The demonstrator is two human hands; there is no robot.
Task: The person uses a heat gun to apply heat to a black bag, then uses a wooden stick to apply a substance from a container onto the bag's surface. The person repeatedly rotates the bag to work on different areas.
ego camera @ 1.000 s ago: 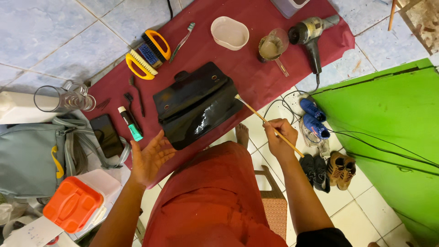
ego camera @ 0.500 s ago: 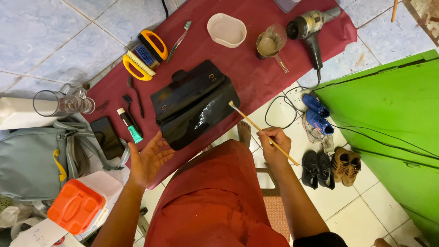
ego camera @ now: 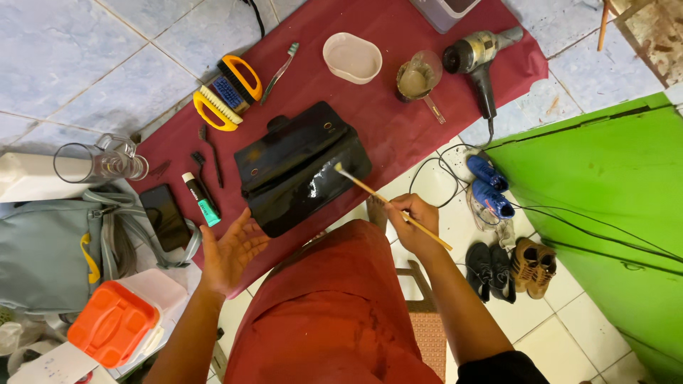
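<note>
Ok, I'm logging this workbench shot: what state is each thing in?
black bag: closed, lying flat, glossy
thin brush: held in right hand, tip on bag
left hand: open, palm up, empty
glass jug: lying on its side
hair dryer: lying down
white bowl: upright

Grey box [ego camera: 448, 8], cut off above
</note>
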